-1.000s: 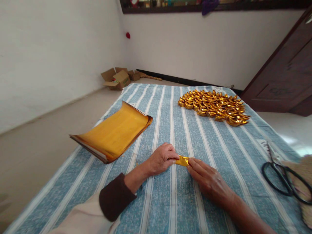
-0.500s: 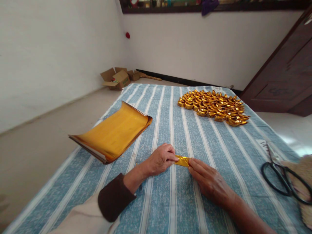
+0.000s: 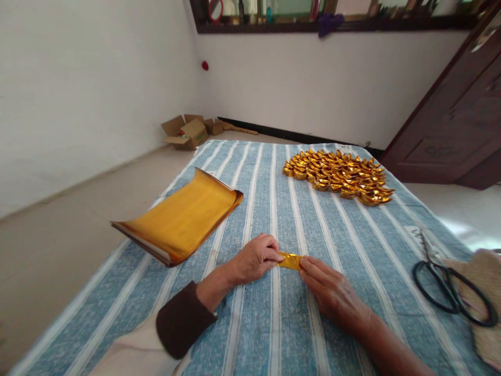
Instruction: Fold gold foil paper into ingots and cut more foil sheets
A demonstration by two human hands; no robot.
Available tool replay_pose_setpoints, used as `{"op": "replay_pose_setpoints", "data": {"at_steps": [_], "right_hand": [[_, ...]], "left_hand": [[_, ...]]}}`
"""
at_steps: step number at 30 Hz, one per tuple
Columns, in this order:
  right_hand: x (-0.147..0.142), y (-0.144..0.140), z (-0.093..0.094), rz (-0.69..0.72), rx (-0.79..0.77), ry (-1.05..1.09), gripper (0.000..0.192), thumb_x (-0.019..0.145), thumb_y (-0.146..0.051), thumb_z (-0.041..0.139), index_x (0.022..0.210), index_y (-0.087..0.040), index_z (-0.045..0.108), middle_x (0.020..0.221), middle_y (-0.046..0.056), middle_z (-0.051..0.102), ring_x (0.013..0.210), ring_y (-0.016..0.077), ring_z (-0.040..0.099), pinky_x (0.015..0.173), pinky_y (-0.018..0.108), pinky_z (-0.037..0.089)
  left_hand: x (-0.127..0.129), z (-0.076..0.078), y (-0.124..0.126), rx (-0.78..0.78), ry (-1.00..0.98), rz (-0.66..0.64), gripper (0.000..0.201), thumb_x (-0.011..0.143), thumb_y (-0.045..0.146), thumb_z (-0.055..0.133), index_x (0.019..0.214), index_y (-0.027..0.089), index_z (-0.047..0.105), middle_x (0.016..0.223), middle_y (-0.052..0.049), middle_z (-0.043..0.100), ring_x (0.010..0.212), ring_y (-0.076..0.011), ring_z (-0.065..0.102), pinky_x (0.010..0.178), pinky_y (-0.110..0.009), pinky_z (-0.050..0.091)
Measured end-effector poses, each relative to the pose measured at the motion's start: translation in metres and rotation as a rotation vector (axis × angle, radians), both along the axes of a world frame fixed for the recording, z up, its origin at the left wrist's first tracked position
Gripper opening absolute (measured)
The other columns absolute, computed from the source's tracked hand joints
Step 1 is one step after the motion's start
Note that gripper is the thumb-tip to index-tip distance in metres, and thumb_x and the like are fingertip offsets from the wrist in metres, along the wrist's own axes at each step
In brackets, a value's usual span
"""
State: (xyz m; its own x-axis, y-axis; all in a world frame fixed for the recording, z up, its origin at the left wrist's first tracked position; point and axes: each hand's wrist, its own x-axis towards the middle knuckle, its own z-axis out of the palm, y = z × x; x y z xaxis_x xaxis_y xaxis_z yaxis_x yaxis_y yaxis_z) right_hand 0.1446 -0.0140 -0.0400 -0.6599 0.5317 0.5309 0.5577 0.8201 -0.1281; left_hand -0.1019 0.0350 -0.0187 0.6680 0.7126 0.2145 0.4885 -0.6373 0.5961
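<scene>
table (image 3: pixel 274 324): bears everything below
folded strip (image 3: pixel 290 260): near centre, lying between the two hands
left hand (image 3: pixel 256 257): touching the strip's left end
right hand (image 3: pixel 332 292): touching its right end
sheet stack (image 3: pixel 183 216): left, at the table's edge
folded pieces (image 3: pixel 338 176): far right of centre
scissors (image 3: pixel 450 284): near right
boxes (image 3: pixel 190 130): on the floor, beyond the far left corner

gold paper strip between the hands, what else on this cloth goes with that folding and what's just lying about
Part of the folding:
- folded gold strip, pinched by left hand and right hand
- stack of gold sheets
- pile of folded gold pieces

Lying about:
- black scissors
- woven straw item at the cloth's right edge
- cardboard boxes on the floor
</scene>
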Motion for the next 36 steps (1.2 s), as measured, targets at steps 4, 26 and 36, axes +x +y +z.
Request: {"op": "replay_pose_setpoints", "data": {"at_steps": [4,26,36], "right_hand": [[-0.002,0.0,0.001,0.0,0.038,0.011,0.031,0.091,-0.002,0.036,0.106,-0.01,0.063,0.112,0.013,0.067,0.112,0.0224,0.06,0.091,0.038,0.057],[-0.01,0.001,0.003,0.008,0.03,0.068,0.034,0.091,-0.01,0.041,0.12,-0.008,0.059,0.113,0.015,0.067,0.112,0.0246,0.06,0.092,0.039,0.056],[-0.009,0.001,0.001,0.019,-0.047,0.097,0.032,0.091,-0.01,0.04,0.118,-0.01,0.058,0.115,0.015,0.066,0.114,0.023,0.059,0.093,0.038,0.056]], "left_hand": [[-0.001,0.001,0.0,0.003,0.012,-0.017,0.014,0.087,0.013,0.058,0.089,0.018,0.071,0.09,-0.004,0.059,0.088,-0.0157,0.055,0.08,-0.029,0.045],[0.036,0.025,-0.064,-0.043,0.545,0.004,0.106,0.079,0.076,0.051,0.152,0.009,0.015,0.156,-0.022,0.014,0.145,-0.0342,0.01,0.117,-0.051,0.016],[0.03,0.023,-0.063,-0.116,0.509,-0.003,0.107,0.077,0.085,0.032,0.153,0.012,0.013,0.157,-0.02,0.012,0.145,-0.0355,0.009,0.116,-0.056,0.013]]}}
